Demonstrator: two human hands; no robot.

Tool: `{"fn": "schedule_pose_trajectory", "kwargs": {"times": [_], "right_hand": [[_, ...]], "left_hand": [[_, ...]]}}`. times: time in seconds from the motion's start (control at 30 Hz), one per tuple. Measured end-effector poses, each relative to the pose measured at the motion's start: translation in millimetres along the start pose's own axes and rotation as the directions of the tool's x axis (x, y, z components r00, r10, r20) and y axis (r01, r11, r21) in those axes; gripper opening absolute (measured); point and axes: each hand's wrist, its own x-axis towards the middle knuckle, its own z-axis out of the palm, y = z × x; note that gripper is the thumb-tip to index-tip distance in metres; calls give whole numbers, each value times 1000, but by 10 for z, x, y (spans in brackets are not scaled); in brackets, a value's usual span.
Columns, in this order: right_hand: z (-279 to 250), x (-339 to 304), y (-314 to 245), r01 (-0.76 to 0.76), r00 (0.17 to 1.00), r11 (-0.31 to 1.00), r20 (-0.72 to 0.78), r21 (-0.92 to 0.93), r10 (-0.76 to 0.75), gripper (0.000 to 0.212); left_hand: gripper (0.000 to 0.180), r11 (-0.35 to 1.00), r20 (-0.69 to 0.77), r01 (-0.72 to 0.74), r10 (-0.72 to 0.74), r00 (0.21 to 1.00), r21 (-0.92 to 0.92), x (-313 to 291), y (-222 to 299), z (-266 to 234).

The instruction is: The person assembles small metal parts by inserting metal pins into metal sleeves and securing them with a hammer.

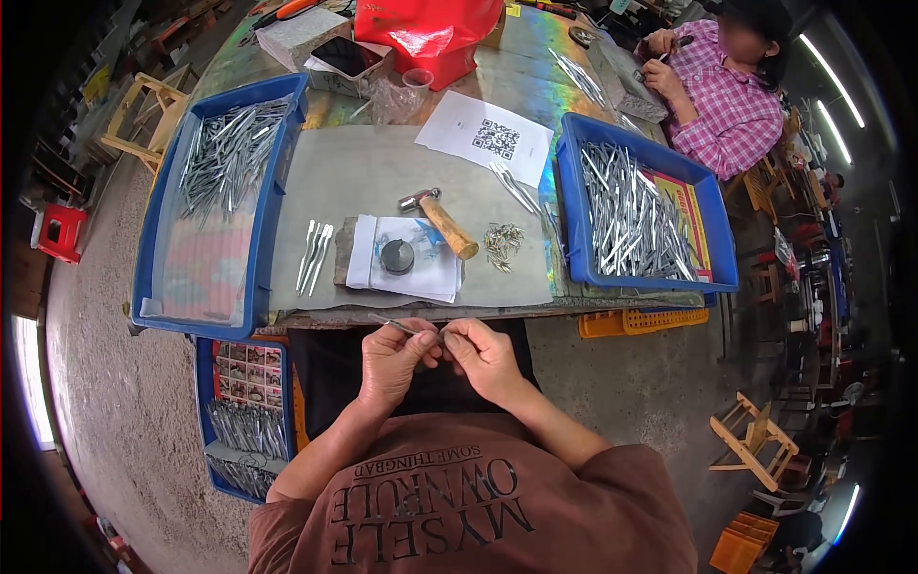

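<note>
In front of the table's edge, my left hand (390,362) is closed in a pinch on a slim grey metal piece (387,323), whose thin end sticks out to the left. My right hand (486,360) is also closed, its fingertips meeting the left ones; what lies between them is hidden. Just beyond my hands a round dark metal block (397,256) rests on a pad of white papers (435,277). A hammer (448,228) with a wooden handle lies across the papers' right side. Beside it is a small pile of short brassy pins (501,245).
Blue trays holding many slim metal pieces stand at left (229,158) and right (636,210). Several flat metal pieces (314,256) lie left of the papers. Farther back are a printed sheet (459,129), a phone (346,57) and a red bag (430,29). A co-worker (722,96) sits far right.
</note>
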Motion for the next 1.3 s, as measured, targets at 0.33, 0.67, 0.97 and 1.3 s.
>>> {"fn": "schedule_pose_trajectory", "kwargs": {"times": [0.33, 0.67, 0.97, 1.3], "right_hand": [[-899, 667, 172, 248, 882, 579, -67, -777, -467, 10], [-898, 827, 185, 158, 958, 241, 89, -958, -273, 7], [-944, 723, 197, 184, 940, 601, -40, -777, -340, 10], [-929, 682, 135, 138, 954, 732, -109, -667, -279, 12]], "left_hand": [[23, 1000, 20, 19, -19, 1000, -5, -3, 29, -75], [24, 997, 23, 65, -65, 998, -29, 20, 4, -59], [17, 996, 34, 71, -69, 997, -49, 24, -16, -69], [12, 998, 77, 59, -56, 995, -36, 49, -28, -45]]}}
